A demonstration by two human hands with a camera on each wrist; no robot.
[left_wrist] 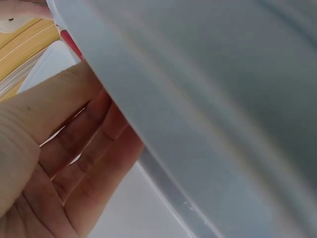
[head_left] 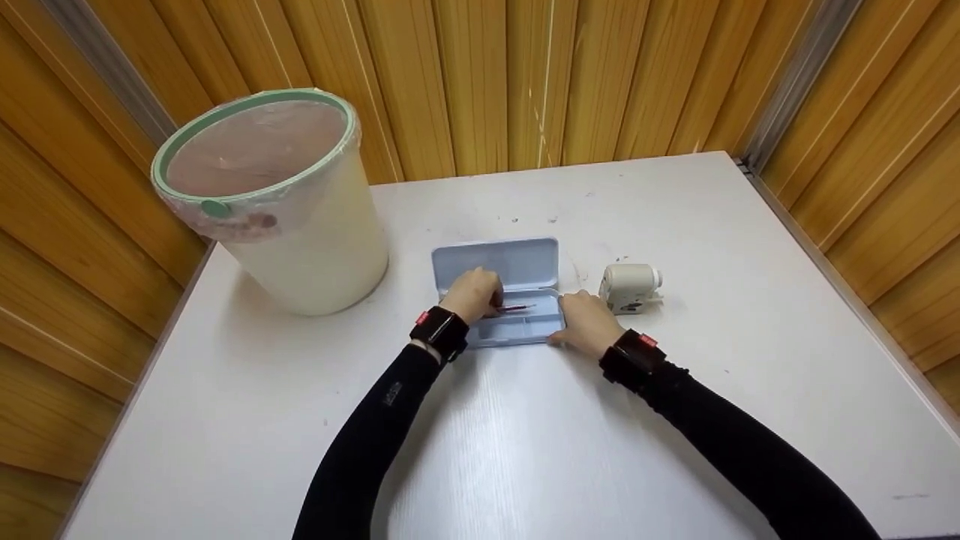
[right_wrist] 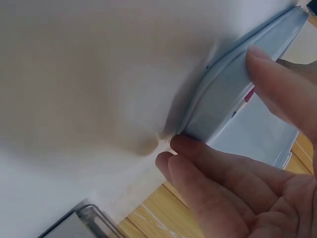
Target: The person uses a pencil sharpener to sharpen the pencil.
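A light blue pencil case [head_left: 517, 341] lies open on the white table, its lid [head_left: 495, 259] tipped back on the far side. My left hand [head_left: 472, 294] reaches over its left part, fingers curled down into the far compartment. From those fingertips a thin dark red pen [head_left: 516, 307] points right; its red end [left_wrist: 71, 43] shows past the case wall in the left wrist view, where the fingertips are hidden. My right hand [head_left: 589, 322] grips the case's right end, thumb on the near wall and fingers at the far corner [right_wrist: 181, 141].
Right of the case stands a small beige boxy object [head_left: 628, 287] with a white knob. A large cream bin [head_left: 315, 247] with a green rim and clear liner stands at the back left. Wood-patterned walls [head_left: 480, 90] border the table [head_left: 675, 465].
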